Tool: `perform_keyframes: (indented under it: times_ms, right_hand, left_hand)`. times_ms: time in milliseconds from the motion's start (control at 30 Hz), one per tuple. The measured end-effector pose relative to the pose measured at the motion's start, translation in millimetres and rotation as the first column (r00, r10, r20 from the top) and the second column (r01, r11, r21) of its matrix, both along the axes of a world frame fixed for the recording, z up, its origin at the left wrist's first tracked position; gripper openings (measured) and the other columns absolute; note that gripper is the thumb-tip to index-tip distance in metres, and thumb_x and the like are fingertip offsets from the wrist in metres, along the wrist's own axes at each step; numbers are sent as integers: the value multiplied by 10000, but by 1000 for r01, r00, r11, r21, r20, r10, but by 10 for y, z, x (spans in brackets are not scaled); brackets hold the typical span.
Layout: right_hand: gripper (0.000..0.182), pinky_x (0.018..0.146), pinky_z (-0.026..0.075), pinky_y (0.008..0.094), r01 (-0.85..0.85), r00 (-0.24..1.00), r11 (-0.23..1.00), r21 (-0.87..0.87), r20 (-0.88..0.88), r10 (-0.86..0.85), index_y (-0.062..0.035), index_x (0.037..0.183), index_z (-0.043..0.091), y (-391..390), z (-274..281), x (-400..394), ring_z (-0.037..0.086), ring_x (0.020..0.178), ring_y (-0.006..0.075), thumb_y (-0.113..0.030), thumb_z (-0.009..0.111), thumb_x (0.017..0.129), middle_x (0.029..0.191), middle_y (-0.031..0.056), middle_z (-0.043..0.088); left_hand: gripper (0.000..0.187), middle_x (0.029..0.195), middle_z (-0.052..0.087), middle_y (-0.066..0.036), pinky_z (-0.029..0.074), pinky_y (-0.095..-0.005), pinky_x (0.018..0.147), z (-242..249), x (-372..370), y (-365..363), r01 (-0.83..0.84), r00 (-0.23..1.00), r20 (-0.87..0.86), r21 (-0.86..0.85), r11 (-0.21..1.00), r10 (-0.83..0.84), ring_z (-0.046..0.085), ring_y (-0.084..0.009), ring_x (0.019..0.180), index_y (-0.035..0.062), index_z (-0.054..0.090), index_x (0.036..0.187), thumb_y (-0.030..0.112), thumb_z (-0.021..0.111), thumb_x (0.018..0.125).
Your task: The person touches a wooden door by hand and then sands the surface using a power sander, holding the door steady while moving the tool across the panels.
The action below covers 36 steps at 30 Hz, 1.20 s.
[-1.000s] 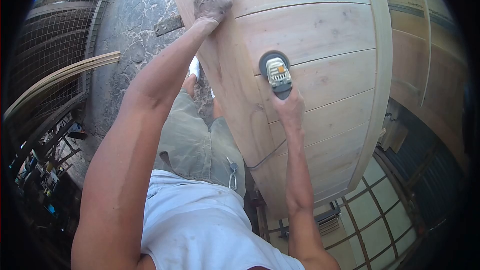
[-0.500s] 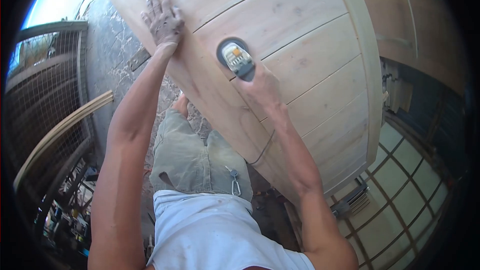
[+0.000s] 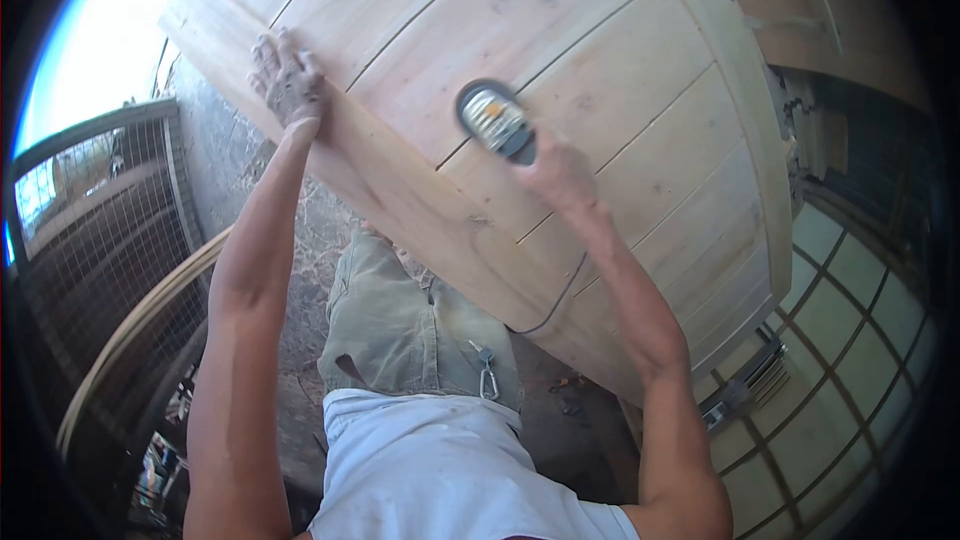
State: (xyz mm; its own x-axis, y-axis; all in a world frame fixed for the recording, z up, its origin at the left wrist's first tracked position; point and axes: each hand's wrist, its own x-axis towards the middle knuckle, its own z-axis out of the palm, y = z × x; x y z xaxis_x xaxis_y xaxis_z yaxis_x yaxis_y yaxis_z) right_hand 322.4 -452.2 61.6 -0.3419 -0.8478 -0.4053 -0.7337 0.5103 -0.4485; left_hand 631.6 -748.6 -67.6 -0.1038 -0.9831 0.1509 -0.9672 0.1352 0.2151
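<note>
A large pale wooden panel (image 3: 620,70) of grooved boards, with a wider board along its near edge, lies in front of me. My left hand (image 3: 290,82), dusty and with its fingers spread, rests flat on that edge board. My right hand (image 3: 560,175) is wrapped around the rear of a power sander (image 3: 493,118), which has a dark pad and a light body with an orange spot. The sander sits on the boards, across a groove, slightly blurred. From under my right forearm a dark cord (image 3: 560,308) runs over the panel's near edge.
A wire-mesh frame (image 3: 110,200) stands at the left, with curved wooden strips (image 3: 140,325) below it. At the lower right is a panel with a dark grid (image 3: 850,310). Brown boards (image 3: 790,0) stand at the upper right. Rough concrete floor (image 3: 225,135) shows beyond my left arm.
The sander and my right hand have moved away from the near edge board, farther onto the grooved boards. My left hand stays on the edge board. The whole view has shifted somewhat.
</note>
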Motion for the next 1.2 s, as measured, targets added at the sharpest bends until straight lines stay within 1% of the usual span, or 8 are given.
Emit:
perform_keyframes:
  times_ms: [33, 133, 333, 533, 700, 867, 1000, 1200]
  right_hand:
    - [538, 828, 632, 577, -68, 997, 996, -56, 17, 69, -17, 1248, 669, 13, -2, 49, 775, 958, 505, -414, 829, 923, 1023, 275, 779]
    - [515, 836, 629, 588, -76, 997, 996, 43, 24, 75, -28, 1208, 639, -60, 120, -7, 765, 953, 515, -404, 833, 914, 1055, 276, 762]
    - [527, 848, 633, 585, -44, 992, 997, -59, -123, 37, -8, 1140, 616, -312, 148, -457, 779, 962, 500, -453, 815, 942, 1026, 279, 775]
    - [569, 840, 635, 584, 4, 987, 1000, -23, -158, -8, 2, 1133, 648, -385, 182, -833, 788, 962, 495, -496, 826, 924, 1000, 289, 790]
    - [605, 870, 629, 545, 190, 969, 981, 50, -173, -178, 19, 1144, 751, -451, 97, -1264, 781, 985, 504, -525, 814, 886, 990, 306, 795]
    - [622, 875, 630, 531, 387, 917, 921, -29, -86, -389, 15, 1143, 783, -483, 34, -1532, 785, 1006, 502, -543, 819, 870, 1010, 309, 798]
    - [666, 844, 640, 543, 170, 975, 985, 42, -153, -162, 4, 1127, 781, -256, -121, -905, 790, 975, 490, -608, 839, 870, 1015, 280, 809]
    - [624, 835, 649, 559, -159, 987, 987, 21, 39, 158, -23, 1192, 611, 105, 32, -269, 788, 967, 481, -543, 814, 913, 1085, 268, 774]
  left_hand:
    - [630, 1826, 320, -181, 114, -602, 1379, -6, 11, -5, 3, 1000, 13, 3, 1000, -3, 233, -355, 1714, 228, 448, 1718, 387, 449, 1108]
    - [627, 1829, 308, -193, 110, -603, 1378, 17, 16, -13, 13, 1000, 18, 14, 1000, -14, 226, -374, 1714, 248, 461, 1717, 389, 451, 1106]
    - [621, 1827, 300, -215, 103, -607, 1378, 27, 18, -5, 18, 1000, 11, 25, 1000, -18, 215, -397, 1712, 249, 487, 1705, 392, 454, 1102]
    - [621, 1830, 295, -213, 98, -611, 1376, 48, 24, 17, 18, 1000, 13, 35, 999, -19, 206, -399, 1715, 246, 493, 1702, 400, 441, 1103]
    - [626, 1831, 291, -214, 101, -618, 1373, 93, -3, 21, 20, 1000, 7, 47, 999, -20, 202, -400, 1716, 236, 496, 1701, 411, 428, 1105]
    - [625, 1834, 289, -208, 109, -623, 1369, 94, 5, 21, 22, 999, 23, 53, 998, -24, 198, -397, 1718, 232, 497, 1703, 415, 409, 1111]
    - [638, 1835, 296, -195, 125, -613, 1367, 31, 14, -14, 19, 998, 51, 45, 999, -21, 209, -352, 1721, 255, 471, 1720, 436, 391, 1113]
    - [654, 1834, 296, -200, 119, -620, 1366, 117, 5, 35, 14, 999, 29, 78, 997, -16, 209, -346, 1722, 233, 462, 1724, 432, 398, 1105]
